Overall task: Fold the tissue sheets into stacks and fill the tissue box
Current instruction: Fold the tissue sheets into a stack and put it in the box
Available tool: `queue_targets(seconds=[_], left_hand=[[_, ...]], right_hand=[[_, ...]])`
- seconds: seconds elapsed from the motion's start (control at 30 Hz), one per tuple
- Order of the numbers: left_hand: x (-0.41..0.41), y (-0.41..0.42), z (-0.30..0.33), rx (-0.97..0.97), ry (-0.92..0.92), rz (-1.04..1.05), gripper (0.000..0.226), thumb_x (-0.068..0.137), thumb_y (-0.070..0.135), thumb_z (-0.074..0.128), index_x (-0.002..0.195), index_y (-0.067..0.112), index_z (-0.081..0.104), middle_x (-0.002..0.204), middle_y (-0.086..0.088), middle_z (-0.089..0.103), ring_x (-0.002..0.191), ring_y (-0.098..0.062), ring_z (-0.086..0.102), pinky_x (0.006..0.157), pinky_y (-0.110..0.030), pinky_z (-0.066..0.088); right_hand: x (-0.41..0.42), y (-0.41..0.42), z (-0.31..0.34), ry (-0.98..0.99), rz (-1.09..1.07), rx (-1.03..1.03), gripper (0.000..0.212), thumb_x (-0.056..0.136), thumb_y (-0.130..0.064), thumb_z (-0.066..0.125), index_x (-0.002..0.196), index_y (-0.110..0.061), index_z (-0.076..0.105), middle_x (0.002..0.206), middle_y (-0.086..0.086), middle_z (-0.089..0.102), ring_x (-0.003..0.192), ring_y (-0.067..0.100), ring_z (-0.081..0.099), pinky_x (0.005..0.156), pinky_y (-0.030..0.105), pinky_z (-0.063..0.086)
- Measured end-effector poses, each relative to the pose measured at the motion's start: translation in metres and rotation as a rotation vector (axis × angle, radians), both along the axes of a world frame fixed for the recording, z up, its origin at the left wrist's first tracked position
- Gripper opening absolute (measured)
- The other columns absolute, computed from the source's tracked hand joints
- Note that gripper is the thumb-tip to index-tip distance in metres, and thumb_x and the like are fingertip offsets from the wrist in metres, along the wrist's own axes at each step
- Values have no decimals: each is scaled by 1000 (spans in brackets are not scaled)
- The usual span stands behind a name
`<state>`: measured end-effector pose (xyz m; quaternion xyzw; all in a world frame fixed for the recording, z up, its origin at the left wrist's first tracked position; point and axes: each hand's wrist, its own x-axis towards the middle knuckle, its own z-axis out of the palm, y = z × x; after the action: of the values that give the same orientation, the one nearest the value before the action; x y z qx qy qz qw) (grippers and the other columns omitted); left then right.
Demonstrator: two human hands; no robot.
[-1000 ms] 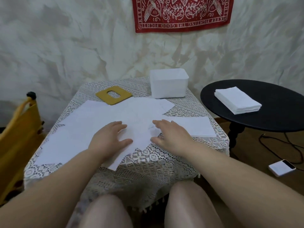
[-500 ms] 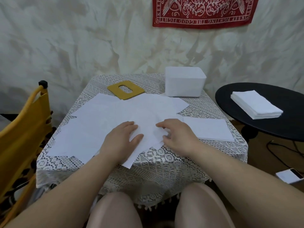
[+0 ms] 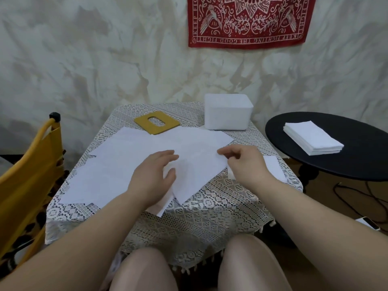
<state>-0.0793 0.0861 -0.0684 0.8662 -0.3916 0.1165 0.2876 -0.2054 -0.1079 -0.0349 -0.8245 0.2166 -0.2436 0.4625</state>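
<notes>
Several white tissue sheets (image 3: pixel 126 162) lie spread and overlapping on the lace-covered table (image 3: pixel 210 211). My left hand (image 3: pixel 152 179) rests on the sheets near the front, fingers relaxed. My right hand (image 3: pixel 244 164) pinches the right edge of the top sheet (image 3: pixel 199 164) between thumb and curled fingers. The white tissue box (image 3: pixel 228 111) stands open at the table's back right. Its yellow lid (image 3: pixel 157 124) with an oval slot lies flat at the back left. One more sheet (image 3: pixel 275 168) lies partly hidden behind my right wrist.
A round black side table (image 3: pixel 361 162) on the right carries a stack of folded tissues (image 3: pixel 312 140). A yellow chair (image 3: pixel 27 169) stands at the left. A phone (image 3: pixel 369 223) and cables (image 3: pixel 357 198) lie on the floor at the right. A red cloth (image 3: pixel 249 19) hangs on the wall.
My right hand has curled and pinched the edge of the top sheet, lifting slightly off the pile. My left hand stays on the sheets. The camera view has shifted left.
</notes>
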Motion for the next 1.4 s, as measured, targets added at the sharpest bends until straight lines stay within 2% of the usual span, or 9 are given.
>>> queue_targets(seconds=[0.17,0.3,0.43,0.53,0.67,0.73,0.87,1.03,1.4], left_hand=[[-10,3,2,-2,49,-46,51,79,16,43,128,24,56,138,10,50,128,-11,45,102,-23,32],[-15,8,3,-88,0,24,50,82,23,47,132,21,50,138,5,48,125,-14,46,97,-26,35],[-14,9,5,-260,-57,155,36,82,19,50,117,10,51,121,-4,49,105,-22,52,80,-27,36],[-12,7,7,-286,-197,128,26,80,25,46,99,9,52,105,-6,50,99,-18,45,78,-23,32],[-10,-6,1,-64,-355,-54,25,85,33,49,91,16,67,98,-2,61,92,-24,55,79,-33,47],[-7,-13,-2,113,-262,-84,26,88,36,55,104,22,70,111,3,64,105,-21,57,88,-36,49],[0,-24,-6,312,-20,-9,35,90,40,58,122,27,62,132,12,56,118,-11,53,94,-24,39],[3,-29,-5,351,-99,66,18,89,31,51,84,19,64,96,-2,70,82,-21,60,75,-33,48],[11,-23,-2,82,8,214,17,91,29,57,99,24,72,104,8,67,91,-14,60,77,-26,44]], right_hand=[[-3,-3,8,-74,-4,176,23,83,0,62,85,-21,71,84,4,68,81,26,65,80,35,53],[8,0,7,-104,-16,271,10,84,-11,65,76,-10,69,68,5,69,66,16,64,75,37,54],[25,0,2,-89,-110,332,38,90,-18,57,125,-5,56,99,9,68,84,20,67,78,41,56],[21,-3,-5,24,-24,157,55,91,-20,56,142,-19,36,112,-4,58,102,20,60,74,30,48],[16,-9,-17,204,127,-340,30,92,-16,55,121,-18,60,120,0,63,112,16,57,88,20,38],[17,-12,-22,294,175,-476,28,93,-21,55,120,-19,62,122,1,63,115,18,55,89,23,39],[24,-16,-27,384,255,-616,37,90,-32,59,125,-21,59,122,0,63,114,20,54,90,27,41],[33,-19,-33,386,259,-690,35,89,-38,59,119,-21,62,115,-1,67,107,20,58,87,28,45],[35,-27,-33,246,106,-734,21,94,-23,52,105,-18,69,104,2,67,101,23,58,81,32,46]])
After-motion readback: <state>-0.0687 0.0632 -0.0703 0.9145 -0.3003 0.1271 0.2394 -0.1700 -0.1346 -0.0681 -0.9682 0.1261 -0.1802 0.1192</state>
